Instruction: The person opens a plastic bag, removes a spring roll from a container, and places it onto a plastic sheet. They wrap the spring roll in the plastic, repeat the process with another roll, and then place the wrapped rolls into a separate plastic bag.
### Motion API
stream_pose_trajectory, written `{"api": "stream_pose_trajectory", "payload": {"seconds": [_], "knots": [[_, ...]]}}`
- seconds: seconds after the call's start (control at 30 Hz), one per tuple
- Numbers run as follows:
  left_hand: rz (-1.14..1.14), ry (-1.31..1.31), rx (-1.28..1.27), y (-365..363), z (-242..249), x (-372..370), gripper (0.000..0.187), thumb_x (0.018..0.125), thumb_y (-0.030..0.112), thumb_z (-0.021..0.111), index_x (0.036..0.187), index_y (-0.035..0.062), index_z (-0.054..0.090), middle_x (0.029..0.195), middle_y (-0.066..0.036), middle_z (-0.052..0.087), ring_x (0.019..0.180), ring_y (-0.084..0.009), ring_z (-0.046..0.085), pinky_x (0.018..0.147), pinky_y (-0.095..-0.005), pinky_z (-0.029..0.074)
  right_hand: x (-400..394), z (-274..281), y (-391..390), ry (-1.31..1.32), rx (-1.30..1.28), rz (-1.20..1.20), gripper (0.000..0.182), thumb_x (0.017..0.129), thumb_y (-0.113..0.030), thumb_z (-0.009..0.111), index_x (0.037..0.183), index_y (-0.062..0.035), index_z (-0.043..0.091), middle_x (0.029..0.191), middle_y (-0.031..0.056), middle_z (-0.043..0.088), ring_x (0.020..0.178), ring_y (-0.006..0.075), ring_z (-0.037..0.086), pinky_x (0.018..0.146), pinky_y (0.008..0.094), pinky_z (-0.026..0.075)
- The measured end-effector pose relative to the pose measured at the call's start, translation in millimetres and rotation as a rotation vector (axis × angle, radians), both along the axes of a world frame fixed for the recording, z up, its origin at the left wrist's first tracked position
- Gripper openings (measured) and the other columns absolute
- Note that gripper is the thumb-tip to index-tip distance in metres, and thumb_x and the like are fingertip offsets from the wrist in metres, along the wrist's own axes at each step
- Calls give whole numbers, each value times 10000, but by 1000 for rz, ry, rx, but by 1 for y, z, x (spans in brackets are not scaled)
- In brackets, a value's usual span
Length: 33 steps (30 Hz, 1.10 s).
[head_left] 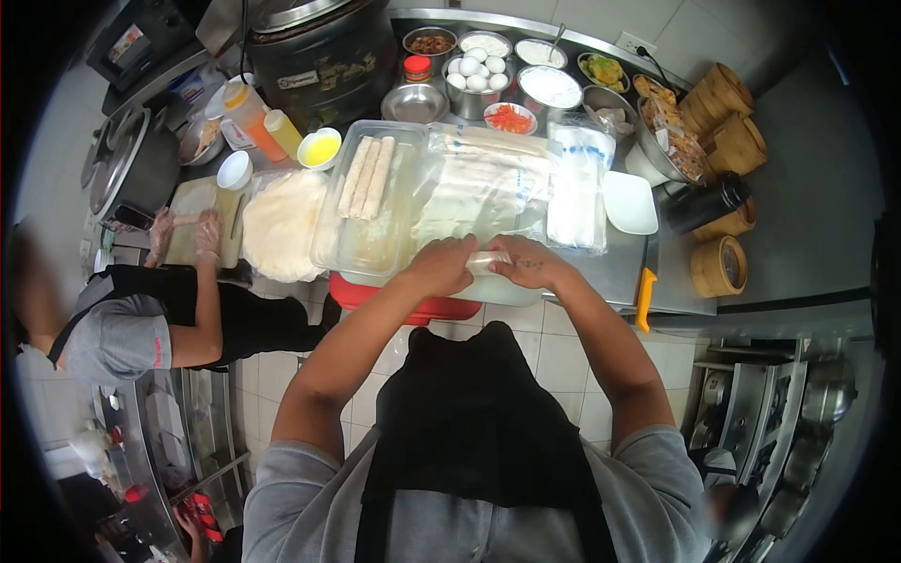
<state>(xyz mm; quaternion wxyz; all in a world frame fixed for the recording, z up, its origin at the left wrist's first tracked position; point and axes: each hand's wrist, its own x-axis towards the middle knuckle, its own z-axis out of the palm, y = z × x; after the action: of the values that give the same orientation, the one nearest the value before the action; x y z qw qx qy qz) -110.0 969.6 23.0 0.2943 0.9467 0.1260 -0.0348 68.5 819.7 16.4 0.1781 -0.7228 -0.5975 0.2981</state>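
Both my hands meet at the front edge of the counter, around a small whitish, plastic-looking piece. My left hand has its fingers closed on the left end of it, and my right hand grips the right end. Just beyond them lie long pale rolls under clear plastic. To the left, a clear tray holds several pale dough rolls. Wrapped white packets rest right of the plastic-covered rolls.
A gloved co-worker handles dough on a board at left. A flat dough sheet, eggs, a white dish, a yellow-handled tool, a black bottle and bamboo steamers surround the work area.
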Motion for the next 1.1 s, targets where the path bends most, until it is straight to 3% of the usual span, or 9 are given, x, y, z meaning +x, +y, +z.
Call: {"api": "stream_pose_trajectory", "payload": {"seconds": [0.23, 0.5, 0.57, 0.73, 0.83, 0.9, 1.0, 1.1], "knots": [[-41, 9, -16, 7, -1, 2, 372, 827, 193, 667, 1156, 41, 579, 1013, -216, 675, 985, -409, 647, 867, -505, 507, -3, 7, -5, 23, -26, -47, 362, 983, -328, 638, 1235, -83, 550, 1126, 204, 655, 1076, 408, 604, 909, 481, 476], [-77, -25, 75, 13, -14, 0, 368, 852, 202, 654, 1188, 51, 638, 1056, -188, 659, 1017, -388, 636, 901, -481, 503, 1, -8, -7, -147, 194, -38, 302, 965, -333, 655, 1140, -89, 677, 1026, 144, 629, 1031, 361, 590, 913, 458, 477], [-83, -96, 153, 13, -20, -1, 374, 875, 235, 626, 1191, 35, 638, 1145, -180, 610, 1113, -361, 590, 939, -488, 486, 5, -16, -7, -154, 217, -32, 306, 964, -333, 655, 1151, -93, 687, 1040, 138, 621, 1040, 355, 584, 922, 457, 474], [-43, -133, 245, 5, -19, -7, 427, 878, 185, 621, 1265, 5, 633, 1117, -175, 606, 1100, -354, 576, 940, -471, 475, 3, -14, -4, -207, 189, -40, 294, 964, -312, 648, 1168, -106, 699, 1091, 131, 603, 1084, 338, 566, 952, 454, 458], [-49, -90, 264, 16, -22, 2, 424, 883, 177, 613, 1274, 13, 630, 1113, -179, 603, 1097, -357, 574, 937, -482, 471, 2, -13, -2, -251, 183, -6, 334, 952, -282, 653, 1218, -80, 666, 1117, 135, 589, 1100, 333, 558, 960, 459, 449], [-72, -52, 270, 22, -22, 9, 421, 886, 171, 609, 1280, 24, 630, 1117, -182, 603, 1100, -359, 573, 937, -487, 469, -9, -15, 0, -308, 321, -50, 394, 914, -244, 686, 1249, -49, 622, 1109, 131, 578, 1089, 328, 556, 947, 450, 447], [-58, 32, 233, 30, -26, 21, 374, 890, 152, 602, 1242, 39, 661, 1110, -180, 614, 1101, -358, 586, 936, -474, 478, -34, -13, 6, -333, 398, -17, 420, 875, -220, 719, 1229, -31, 596, 1104, 130, 567, 1068, 319, 555, 943, 442, 442], [46, -105, 102, 38, -29, 39, 310, 886, 136, 623, 1179, 76, 703, 1124, -170, 639, 1073, -361, 614, 936, -449, 493, -48, -11, 13, -354, 427, -74, 433, 831, -260, 768, 1169, -42, 608, 1110, 132, 562, 1079, 310, 540, 944, 426, 437]]}}
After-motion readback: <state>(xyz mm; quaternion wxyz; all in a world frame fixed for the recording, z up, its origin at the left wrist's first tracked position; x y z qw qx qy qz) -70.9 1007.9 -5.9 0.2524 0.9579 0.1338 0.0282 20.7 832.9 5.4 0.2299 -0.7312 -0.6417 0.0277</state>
